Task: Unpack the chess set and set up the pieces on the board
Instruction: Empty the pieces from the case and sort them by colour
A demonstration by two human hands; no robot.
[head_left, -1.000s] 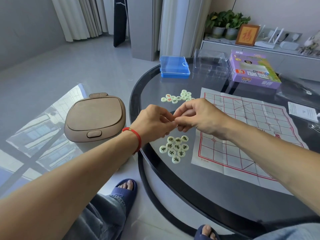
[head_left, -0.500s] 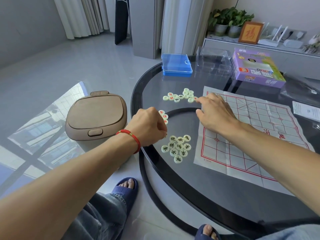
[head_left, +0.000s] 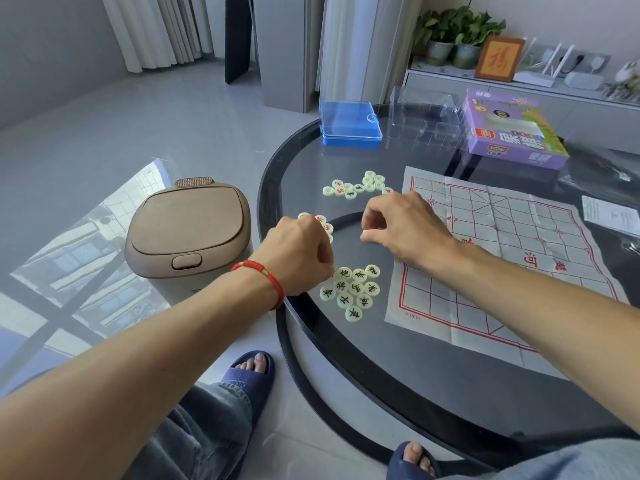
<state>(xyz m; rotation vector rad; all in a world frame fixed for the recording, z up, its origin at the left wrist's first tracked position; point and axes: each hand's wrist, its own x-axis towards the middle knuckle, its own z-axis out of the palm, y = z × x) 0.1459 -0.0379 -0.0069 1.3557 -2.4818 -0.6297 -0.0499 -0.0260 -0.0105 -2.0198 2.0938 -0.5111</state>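
Observation:
The paper chess board (head_left: 502,237) with red lines lies spread on the right of the round glass table (head_left: 277,174). Near me sits a cluster of pale round pieces with black characters (head_left: 353,289). My left hand (head_left: 298,254), fingers curled shut, rests at that cluster's left edge; what is inside it is hidden. A few red-lettered pieces (head_left: 320,219) peek out behind it. My right hand (head_left: 408,226) pinches a pale piece just left of the board. A mixed pile of pieces (head_left: 360,187) lies farther back.
At the table's far side are a blue plastic case (head_left: 349,123), a clear plastic tray (head_left: 422,112) and the purple set box (head_left: 512,133). A leaflet (head_left: 609,213) lies right of the board. A brown lidded bin (head_left: 188,226) stands on the floor to the left.
My hands, touching a second ago, have parted. The right hand reached to the far pile and came back toward me. The left hand dropped from the red pieces to the black-lettered cluster.

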